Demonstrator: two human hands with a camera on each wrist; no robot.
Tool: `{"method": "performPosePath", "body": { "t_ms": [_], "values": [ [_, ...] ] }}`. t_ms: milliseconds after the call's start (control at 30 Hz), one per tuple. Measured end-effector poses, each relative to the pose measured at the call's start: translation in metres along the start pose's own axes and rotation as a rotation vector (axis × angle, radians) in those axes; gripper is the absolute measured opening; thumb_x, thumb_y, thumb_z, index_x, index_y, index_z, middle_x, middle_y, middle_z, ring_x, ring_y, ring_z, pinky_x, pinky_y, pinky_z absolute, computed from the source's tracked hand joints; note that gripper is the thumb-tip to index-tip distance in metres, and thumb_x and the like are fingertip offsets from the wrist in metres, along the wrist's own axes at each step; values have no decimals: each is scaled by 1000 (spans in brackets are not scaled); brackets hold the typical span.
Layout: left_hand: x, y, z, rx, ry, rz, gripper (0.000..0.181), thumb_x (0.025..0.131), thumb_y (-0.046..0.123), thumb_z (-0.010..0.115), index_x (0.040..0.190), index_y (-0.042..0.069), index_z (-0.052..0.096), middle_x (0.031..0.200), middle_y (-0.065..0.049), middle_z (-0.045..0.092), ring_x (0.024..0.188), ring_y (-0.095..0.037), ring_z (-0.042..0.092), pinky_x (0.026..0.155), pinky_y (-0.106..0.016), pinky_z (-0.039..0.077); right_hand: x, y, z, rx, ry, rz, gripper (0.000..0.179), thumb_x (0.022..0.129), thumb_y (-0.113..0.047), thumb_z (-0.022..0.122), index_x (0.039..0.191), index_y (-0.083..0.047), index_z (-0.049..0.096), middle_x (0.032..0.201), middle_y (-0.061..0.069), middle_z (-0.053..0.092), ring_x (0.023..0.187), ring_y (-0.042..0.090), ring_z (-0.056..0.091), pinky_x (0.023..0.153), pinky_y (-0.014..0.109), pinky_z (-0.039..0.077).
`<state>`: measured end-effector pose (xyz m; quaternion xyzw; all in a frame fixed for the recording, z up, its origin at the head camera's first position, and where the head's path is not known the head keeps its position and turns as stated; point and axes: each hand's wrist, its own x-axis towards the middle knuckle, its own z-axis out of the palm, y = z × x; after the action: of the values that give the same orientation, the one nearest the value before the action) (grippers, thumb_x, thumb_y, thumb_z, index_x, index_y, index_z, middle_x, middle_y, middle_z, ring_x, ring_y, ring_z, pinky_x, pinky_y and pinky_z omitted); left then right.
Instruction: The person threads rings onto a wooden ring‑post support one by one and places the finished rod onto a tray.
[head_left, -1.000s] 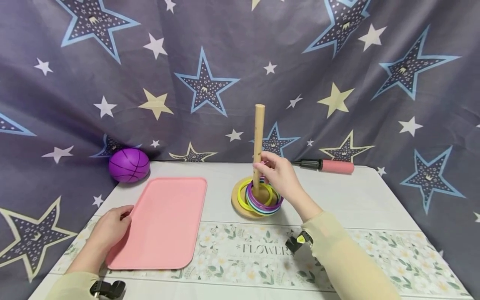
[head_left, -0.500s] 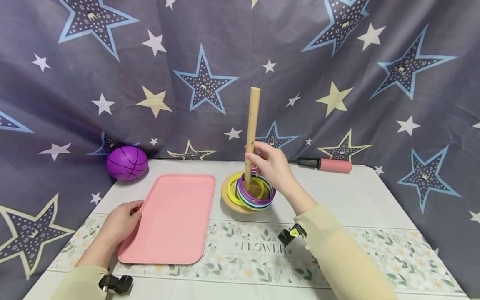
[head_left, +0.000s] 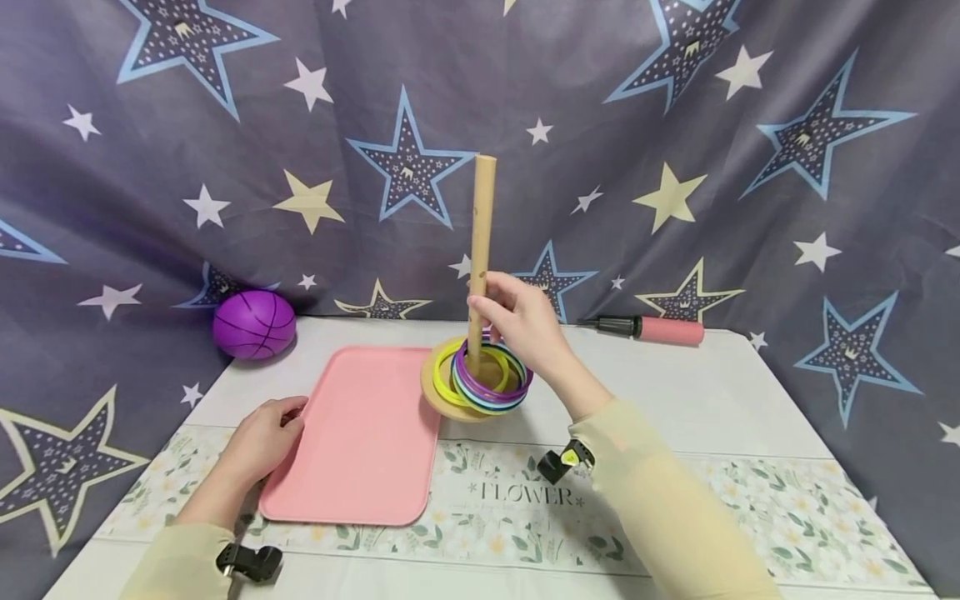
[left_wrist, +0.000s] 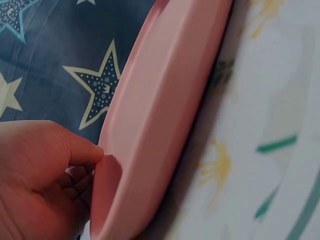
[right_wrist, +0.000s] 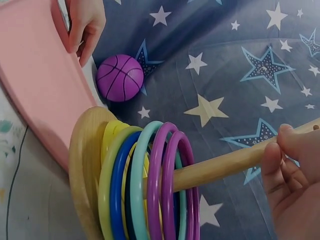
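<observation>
My left hand [head_left: 262, 442] holds the left rim of a pink tray [head_left: 360, 433]. In the left wrist view its thumb lies on the rim, with curled fingers against the outer side. My right hand [head_left: 525, 321] grips the upright wooden post [head_left: 482, 225] of a ring-toss stand between thumb and fingers. Around the post's foot, several plastic rings [right_wrist: 155, 185] in yellow, blue, turquoise and purple are stacked on the round wooden base [head_left: 431, 387]. This base overlaps the tray's far right corner in the head view; whether it touches the tray I cannot tell.
A purple ball [head_left: 255, 325] sits at the table's far left corner. Toward the back right lies a hand pump [head_left: 667, 331] with a red handle. The white table [head_left: 750, 408] carries a floral band and meets a star-patterned curtain [head_left: 600, 100] behind.
My right hand has brought the ring stand leftward and up, post and rings together. The tray has slid to the right with my left hand at its rim.
</observation>
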<state>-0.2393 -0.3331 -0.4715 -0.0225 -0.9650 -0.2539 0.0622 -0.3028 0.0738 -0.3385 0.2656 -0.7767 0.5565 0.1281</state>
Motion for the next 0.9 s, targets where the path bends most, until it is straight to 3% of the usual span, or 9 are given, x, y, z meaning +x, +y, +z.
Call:
{"method": "performPosePath", "body": {
  "t_ms": [233,367,600,900],
  "values": [
    [0,2,5,-18,-15,-17,43,109,6,60,148,-11,60,125,-30,68,114,-46,66,101,-68,53,8,-6,18,24,-26,-18,16,109,-17,72,122,-8,76,84,15,71,68,22,62,58,39,60],
    [0,0,3,-17,-15,-11,44,109,8,59,149,-11,60,126,-30,68,114,-45,66,101,-67,53,11,-8,31,24,-35,-29,18,109,-17,73,124,-7,76,85,10,72,69,30,65,57,33,58],
    [1,0,2,-17,-20,-5,44,109,8,59,149,-11,60,128,-32,67,117,-48,65,103,-69,51,14,-10,50,17,-71,-27,24,109,-18,74,130,-7,75,87,8,73,72,42,69,58,35,61],
    [4,0,3,-24,-60,-31,46,110,7,58,151,-12,56,134,-36,63,123,-51,62,106,-71,49,19,-12,72,12,-105,-16,32,108,-19,74,138,-8,73,102,6,76,72,27,70,62,35,64]
  ]
}}
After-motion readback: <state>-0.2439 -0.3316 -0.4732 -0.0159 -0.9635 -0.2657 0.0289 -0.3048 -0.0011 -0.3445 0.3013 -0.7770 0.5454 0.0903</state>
